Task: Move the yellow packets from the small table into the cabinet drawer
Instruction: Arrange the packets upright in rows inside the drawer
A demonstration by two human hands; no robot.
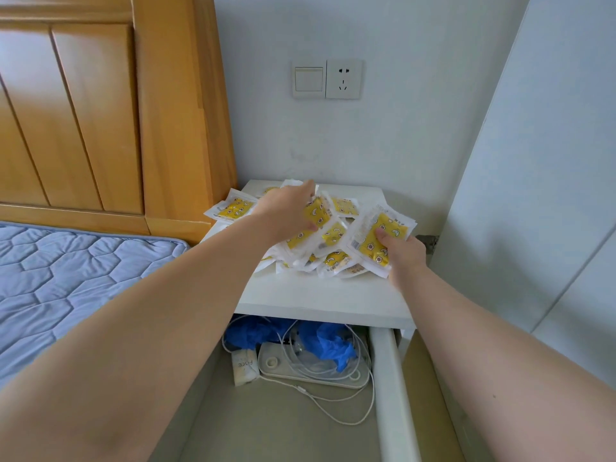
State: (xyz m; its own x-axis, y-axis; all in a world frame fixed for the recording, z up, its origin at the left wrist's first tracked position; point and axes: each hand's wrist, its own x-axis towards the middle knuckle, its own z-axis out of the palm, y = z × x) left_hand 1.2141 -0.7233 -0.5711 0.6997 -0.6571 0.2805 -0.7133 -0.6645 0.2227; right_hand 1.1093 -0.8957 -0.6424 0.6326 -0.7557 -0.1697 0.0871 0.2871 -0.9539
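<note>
Several yellow packets with clear white edges lie heaped on the small white table against the wall. My left hand reaches over the heap and pinches one packet near the middle. My right hand grips a thin stack of packets at the heap's right side, thumb on top. Below the tabletop the cabinet drawer stands pulled out toward me.
Inside the drawer lie blue plastic gloves, a white power strip with tangled white cables, and a small white packet. A wooden headboard and blue mattress stand left. A wall socket sits above; a white panel is right.
</note>
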